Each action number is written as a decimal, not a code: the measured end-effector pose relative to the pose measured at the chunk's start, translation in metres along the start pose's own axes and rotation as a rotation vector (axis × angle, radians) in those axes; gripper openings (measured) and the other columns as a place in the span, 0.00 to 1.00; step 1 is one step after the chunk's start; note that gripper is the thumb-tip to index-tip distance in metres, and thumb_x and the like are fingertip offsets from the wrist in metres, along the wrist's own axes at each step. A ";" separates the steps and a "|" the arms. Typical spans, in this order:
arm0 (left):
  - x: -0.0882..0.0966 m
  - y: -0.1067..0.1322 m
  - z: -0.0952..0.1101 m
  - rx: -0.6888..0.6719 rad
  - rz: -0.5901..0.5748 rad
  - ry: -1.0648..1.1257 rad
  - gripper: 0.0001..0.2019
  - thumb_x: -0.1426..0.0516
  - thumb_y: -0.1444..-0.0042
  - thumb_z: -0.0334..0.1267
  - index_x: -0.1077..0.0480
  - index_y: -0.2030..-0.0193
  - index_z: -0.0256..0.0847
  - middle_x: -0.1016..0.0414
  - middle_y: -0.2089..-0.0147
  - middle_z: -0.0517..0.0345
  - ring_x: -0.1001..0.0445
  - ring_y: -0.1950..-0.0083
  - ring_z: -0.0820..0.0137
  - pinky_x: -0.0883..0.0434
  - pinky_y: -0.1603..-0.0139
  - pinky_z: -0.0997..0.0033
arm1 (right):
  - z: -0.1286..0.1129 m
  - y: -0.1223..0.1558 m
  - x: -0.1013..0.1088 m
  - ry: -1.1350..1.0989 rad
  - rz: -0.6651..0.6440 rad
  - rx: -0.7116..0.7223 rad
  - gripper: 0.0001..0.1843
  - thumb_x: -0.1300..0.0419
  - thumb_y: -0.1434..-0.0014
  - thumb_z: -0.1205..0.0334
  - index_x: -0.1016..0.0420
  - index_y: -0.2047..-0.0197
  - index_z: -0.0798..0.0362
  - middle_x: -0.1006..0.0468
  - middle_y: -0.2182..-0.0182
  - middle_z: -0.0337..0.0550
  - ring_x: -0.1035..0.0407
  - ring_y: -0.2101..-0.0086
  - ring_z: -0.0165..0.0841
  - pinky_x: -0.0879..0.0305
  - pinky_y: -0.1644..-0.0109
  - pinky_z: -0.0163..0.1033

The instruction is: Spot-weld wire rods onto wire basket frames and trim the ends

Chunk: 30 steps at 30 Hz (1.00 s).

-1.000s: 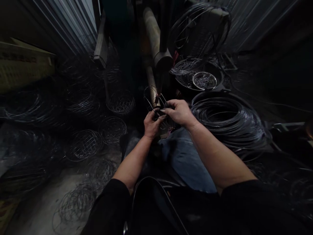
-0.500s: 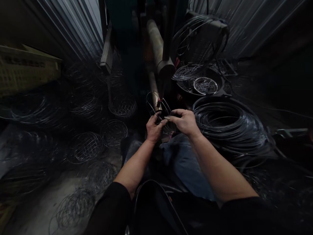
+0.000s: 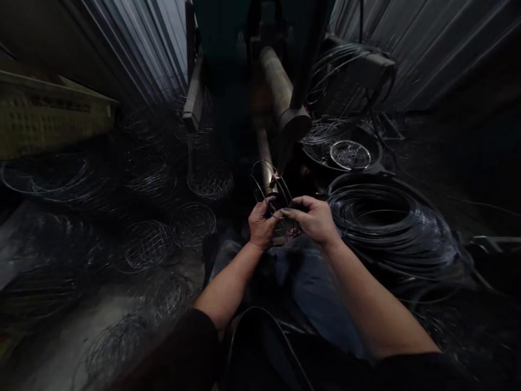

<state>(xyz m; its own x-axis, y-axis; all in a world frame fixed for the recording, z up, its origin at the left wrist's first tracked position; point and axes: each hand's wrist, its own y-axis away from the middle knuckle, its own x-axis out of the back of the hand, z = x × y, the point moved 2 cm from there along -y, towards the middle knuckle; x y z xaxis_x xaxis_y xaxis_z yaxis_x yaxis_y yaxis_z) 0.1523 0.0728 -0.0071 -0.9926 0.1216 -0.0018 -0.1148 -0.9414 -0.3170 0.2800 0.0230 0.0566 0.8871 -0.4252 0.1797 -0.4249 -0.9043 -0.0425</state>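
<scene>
Both my hands meet at the centre over my lap, closed on a small frame of dark wire hoops (image 3: 268, 182). My left hand (image 3: 261, 224) grips the hoops from the left with its fingers curled. My right hand (image 3: 315, 218) pinches the wires from the right, thumb and fingers pressed together. The wire frame sits against the tip of a metal machine arm (image 3: 280, 108) that reaches down from above. The scene is dim and the fine wires between my fingers are hard to make out.
A big coil of black wire (image 3: 391, 222) lies at my right. Behind it a round pan (image 3: 350, 155) holds wire rings. Several finished wire baskets (image 3: 146, 244) cover the floor at left. A yellowish crate (image 3: 44, 117) stands far left. Corrugated metal walls close in behind.
The view has shifted, so hands and wire frame sit lower and further right in the picture. Both hands keep their grip on the wire frame.
</scene>
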 end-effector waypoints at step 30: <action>-0.001 -0.025 0.026 0.325 0.065 0.280 0.24 0.33 0.60 0.33 0.24 0.52 0.40 0.22 0.60 0.60 0.26 0.59 0.70 0.31 0.52 0.71 | -0.010 -0.001 -0.011 0.080 0.110 0.104 0.18 0.32 0.53 0.50 0.22 0.61 0.53 0.24 0.64 0.44 0.30 0.64 0.36 0.32 0.58 0.41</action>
<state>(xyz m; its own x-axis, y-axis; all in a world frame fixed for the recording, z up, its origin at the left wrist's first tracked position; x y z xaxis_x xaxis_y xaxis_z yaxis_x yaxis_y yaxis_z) 0.1555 0.0884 0.0252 -0.9540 0.0975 -0.2836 -0.1038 -0.9946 0.0071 0.2691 0.0289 0.0643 0.8174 -0.5209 0.2458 -0.4938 -0.8535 -0.1665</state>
